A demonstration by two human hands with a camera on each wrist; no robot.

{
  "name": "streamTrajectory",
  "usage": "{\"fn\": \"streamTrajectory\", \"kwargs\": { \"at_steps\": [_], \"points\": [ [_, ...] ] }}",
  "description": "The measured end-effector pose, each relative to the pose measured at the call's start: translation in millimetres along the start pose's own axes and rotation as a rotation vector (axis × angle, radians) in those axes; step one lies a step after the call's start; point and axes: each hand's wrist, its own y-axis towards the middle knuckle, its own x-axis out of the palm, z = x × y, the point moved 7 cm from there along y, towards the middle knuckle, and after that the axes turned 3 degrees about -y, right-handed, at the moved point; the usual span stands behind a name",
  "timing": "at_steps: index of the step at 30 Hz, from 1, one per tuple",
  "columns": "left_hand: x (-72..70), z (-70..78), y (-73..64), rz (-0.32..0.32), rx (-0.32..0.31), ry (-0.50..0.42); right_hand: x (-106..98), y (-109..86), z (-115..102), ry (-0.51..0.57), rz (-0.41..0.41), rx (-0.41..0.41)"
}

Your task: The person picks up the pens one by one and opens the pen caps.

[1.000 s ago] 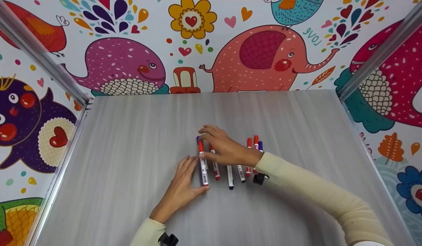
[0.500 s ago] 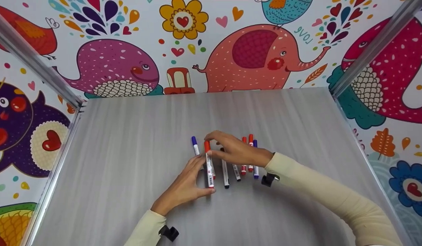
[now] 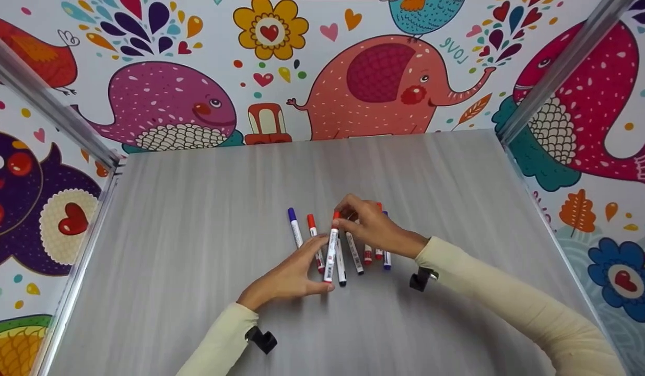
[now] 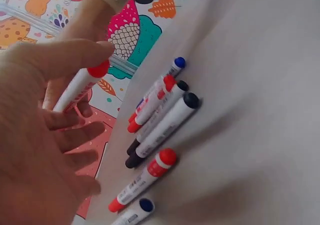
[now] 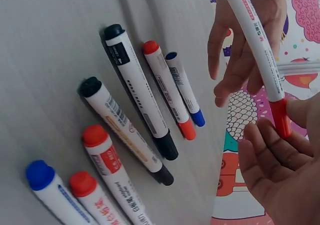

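My right hand (image 3: 377,224) pinches the red cap of a white whiteboard marker (image 3: 330,256), held over the row of other markers. My left hand (image 3: 288,274) is at its lower end, its thumb on the red tip (image 4: 98,69) and its other fingers loosely extended. Beneath, from the left, lie a blue-capped marker (image 3: 295,225), a red-capped marker (image 3: 312,225) and two black markers (image 5: 135,87). Further right, partly under my right hand, are two red markers (image 5: 107,157) and another blue marker (image 3: 387,259).
The grey wood-grain table (image 3: 207,209) reaches to printed cartoon walls (image 3: 176,104) at the back and sides. Metal posts (image 3: 562,73) stand at the far corners. A small black camera (image 3: 262,339) sits on each wrist.
Both hands have carried the red-capped marker rightward across the row, from beside the left blue marker to over the black ones. The head view has shifted slightly.
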Motion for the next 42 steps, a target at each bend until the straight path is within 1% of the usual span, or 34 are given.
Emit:
{"fn": "streamTrajectory", "kwargs": {
  "at_steps": [2, 3, 5, 7, 9, 11, 15, 20, 24, 28, 31, 34, 38, 42],
  "points": [
    [-0.9, 1.1, 1.2, -0.028, -0.017, -0.089, -4, -3.1, 1, 0.019, 0.042, 0.006],
    [-1.6, 1.6, 2.3, -0.038, -0.016, -0.147, -6, -4.5, 2, 0.028, 0.063, 0.009],
    [-3.5, 3.9, 5.1, -0.052, 0.002, -0.264, -9, -7.7, 2, 0.045, 0.099, 0.014],
    [-5.5, 6.0, 9.7, -0.059, 0.040, -0.359, -12, -10.6, 2, 0.048, 0.133, 0.017],
    [-7.7, 7.0, 14.4, -0.055, 0.062, -0.411, -14, -13.5, 2, 0.048, 0.163, 0.016],
    [-10.1, 6.7, 18.3, -0.042, 0.057, -0.423, -15, -16.1, 1, 0.044, 0.189, 0.008],
    [-14.6, 6.1, 23.8, -0.008, 0.011, -0.387, -16, -20.9, 1, 0.024, 0.234, -0.008],
    [-20.4, 9.0, 31.9, 0.031, -0.021, -0.285, -15, -29.5, 1, -0.005, 0.271, -0.008],
    [-21.8, 14.5, 40.8, 0.027, -0.030, -0.209, -16, -38.1, 2, -0.019, 0.316, -0.020],
    [-21.4, 20.1, 48.4, 0.022, -0.018, -0.135, -17, -44.9, 4, 0.007, 0.346, -0.019],
    [-19.9, 22.4, 51.8, 0.021, -0.024, -0.109, -17, -48.5, 6, 0.026, 0.353, -0.002],
    [-17.5, 23.7, 54.4, 0.019, -0.051, -0.094, -17, -51.4, 9, 0.027, 0.359, 0.016],
    [-15.7, 24.9, 58.6, 0.030, -0.072, -0.071, -17, -53.7, 12, 0.006, 0.368, 0.019],
    [-14.9, 26.2, 62.3, 0.045, -0.067, -0.047, -17, -54.5, 14, -0.024, 0.371, 0.016]
  ]
}}
